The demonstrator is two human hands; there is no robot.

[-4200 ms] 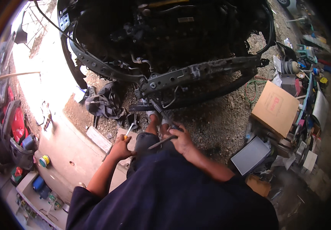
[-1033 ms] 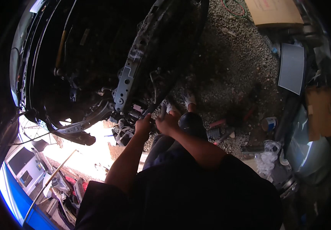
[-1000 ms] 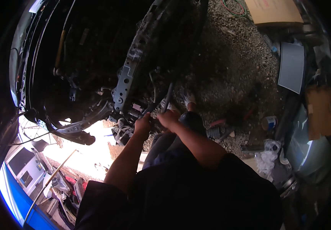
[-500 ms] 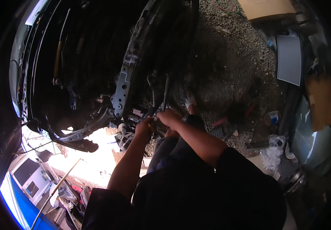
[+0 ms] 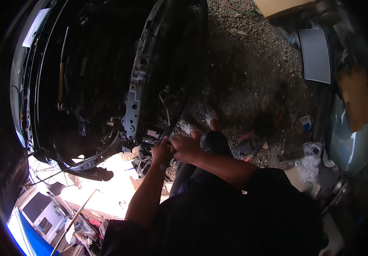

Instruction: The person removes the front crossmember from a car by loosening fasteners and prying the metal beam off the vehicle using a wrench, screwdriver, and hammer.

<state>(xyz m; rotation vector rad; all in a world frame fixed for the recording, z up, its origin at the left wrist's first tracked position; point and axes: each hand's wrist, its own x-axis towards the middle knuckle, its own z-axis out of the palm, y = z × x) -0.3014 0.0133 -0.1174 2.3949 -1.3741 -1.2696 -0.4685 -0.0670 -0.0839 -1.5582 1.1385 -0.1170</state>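
My left hand is closed around a dark rubber-looking hose in front of the opened car. From the hose's upper end a thin bent metal pipe runs up into shadow. Right beside it, my right hand is closed too, its fingers curled against the left hand. Whatever the right hand holds is hidden by its own fingers. A grey metal crossmember with round holes lies just left of the pipe. Below its end, by my left hand, sit a small pinkish part and tangled dark parts.
On the left is a dark engine bay with a yellow-handled tool. Gravel covers the ground ahead and right. A grey panel, brown cardboard, a white-and-blue tub and clear plastic wrap lie at the right.
Both hands have come closer to my body, and the right now presses beside the left. A second straight grey rod above the right hand no longer shows there. The view has shifted slightly.
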